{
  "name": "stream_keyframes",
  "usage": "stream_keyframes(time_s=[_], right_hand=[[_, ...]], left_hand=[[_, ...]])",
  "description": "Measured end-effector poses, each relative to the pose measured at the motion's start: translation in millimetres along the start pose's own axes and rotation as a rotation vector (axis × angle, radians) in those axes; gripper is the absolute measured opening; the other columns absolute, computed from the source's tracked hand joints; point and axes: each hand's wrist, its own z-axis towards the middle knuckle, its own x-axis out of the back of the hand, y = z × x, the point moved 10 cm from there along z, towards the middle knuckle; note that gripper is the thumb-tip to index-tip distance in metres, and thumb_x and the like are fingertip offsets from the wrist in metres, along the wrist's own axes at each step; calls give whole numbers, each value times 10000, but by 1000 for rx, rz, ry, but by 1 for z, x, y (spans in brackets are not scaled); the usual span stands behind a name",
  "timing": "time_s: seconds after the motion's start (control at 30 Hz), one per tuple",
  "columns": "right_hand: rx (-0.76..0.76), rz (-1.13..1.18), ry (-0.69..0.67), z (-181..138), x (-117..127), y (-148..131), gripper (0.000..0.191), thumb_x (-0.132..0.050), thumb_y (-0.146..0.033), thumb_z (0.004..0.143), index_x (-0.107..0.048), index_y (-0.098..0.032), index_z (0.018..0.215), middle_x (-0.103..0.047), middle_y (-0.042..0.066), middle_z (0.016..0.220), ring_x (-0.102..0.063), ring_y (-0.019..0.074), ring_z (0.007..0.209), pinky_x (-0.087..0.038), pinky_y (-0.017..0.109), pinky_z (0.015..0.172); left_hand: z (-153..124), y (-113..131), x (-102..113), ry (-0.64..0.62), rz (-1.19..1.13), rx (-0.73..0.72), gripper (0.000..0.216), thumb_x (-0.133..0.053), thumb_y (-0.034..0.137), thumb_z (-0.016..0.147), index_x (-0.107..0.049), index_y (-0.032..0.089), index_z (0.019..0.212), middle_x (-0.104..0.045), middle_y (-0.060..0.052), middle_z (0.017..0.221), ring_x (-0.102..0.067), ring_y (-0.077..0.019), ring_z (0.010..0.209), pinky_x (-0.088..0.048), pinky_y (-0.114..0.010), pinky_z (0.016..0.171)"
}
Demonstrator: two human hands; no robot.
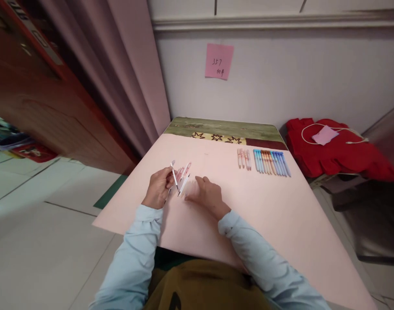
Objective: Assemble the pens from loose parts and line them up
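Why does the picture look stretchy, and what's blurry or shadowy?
In the head view, the door leans and stretches, probably from a wide lens; in the head view, the slim white piece in the left hand lacks crisp detail; in the head view, a soft shadow lies on the pink table cover below the right hand.

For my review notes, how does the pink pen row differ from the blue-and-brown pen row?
The pink pen row is pinkish throughout; the blue-and-brown pen row mixes blues with orange-brown. The pink pen row has fewer pens and is narrower than the blue-and-brown pen row. Both lie on the pale pink table covering, their pens side by side.
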Motion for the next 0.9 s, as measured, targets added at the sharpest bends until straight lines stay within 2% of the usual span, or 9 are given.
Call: stream_keyframes(time_s=[0.13, 0.23, 0.33, 0.4, 0.47, 0.57, 0.67, 0.77, 0.9], right_hand=[[-12, -8, -15, 0, -8, 3, 613, -712, -635, 737, -585, -225, 1174, -625, 91, 1133, -666, 251, 891, -471, 326, 699], [5, 33, 13, -6, -3, 13, 498, -724, -490, 776, -593, -216, 1170, -641, 81, 1108, -658, 235, 903, -466, 315, 712], [24, 120, 52, -12, 4, 26, 267, -625, -268, 835, -643, -214, 1096, -678, 50, 1005, -650, 194, 857, -450, 286, 708], [-25, 217, 92, -15, 10, 43, 215, -576, -214, 829, -683, -226, 1016, -697, 26, 913, -641, 175, 799, -441, 271, 690], [-136, 340, 168, -18, 18, 70, 201, -571, -252, 820, -708, -240, 966, -705, 9, 841, -628, 169, 737, -437, 263, 662], [-327, 501, 383, -29, 36, 118, 249, -534, -342, 837, -722, -229, 957, -707, 13, 798, -601, 166, 671, -438, 263, 634], [-365, 615, 588, -39, 53, 147, 325, -506, -401, 858, -712, -180, 975, -714, 48, 865, -598, 170, 701, -458, 270, 665], [-297, 682, 643, -40, 60, 148, 350, -520, -434, 868, -703, -154, 970, -715, 73, 907, -610, 171, 737, -476, 269, 692], [-198, 665, 485, -30, 49, 123, 303, -549, -427, 874, -708, -187, 969, -721, 39, 822, -628, 162, 694, -489, 258, 674]], left_hand=[[1, -4, 6, 18, -66, 26, 216, -669, 309, 694, -640, 106, 629, -473, 18, 445, -315, -36, 368, -165, -184, 343], [1, -16, 0, 6, -68, 40, 213, -662, 303, 698, -617, 116, 608, -487, 12, 444, -323, -34, 364, -159, -182, 346], [-1, -34, -19, -62, -80, 79, 188, -685, 287, 698, -626, 118, 643, -479, 27, 455, -343, -31, 379, -182, -172, 360], [-3, -43, -37, -113, -115, 80, 175, -703, 274, 697, -640, 111, 684, -522, 15, 507, -389, -31, 414, -231, -164, 383], [-2, -51, -55, -134, -170, 68, 175, -715, 264, 698, -636, 110, 721, -595, -15, 602, -448, -35, 463, -285, -161, 415], [1, -64, -82, -124, -237, 59, 207, -726, 273, 707, -609, 122, 786, -668, -50, 751, -494, -36, 503, -318, -165, 444], [7, -78, -105, -70, -248, 35, 244, -721, 303, 722, -589, 127, 826, -680, -54, 783, -503, -39, 506, -342, -172, 466], [11, -91, -119, -7, -243, 11, 274, -699, 338, 741, -583, 128, 873, -673, -47, 775, -536, -58, 531, -414, -193, 517], [17, -92, -120, 31, -241, -69, 308, -688, 375, 747, -557, 152, 914, -671, -35, 785, -583, -89, 560, -484, -237, 565]])
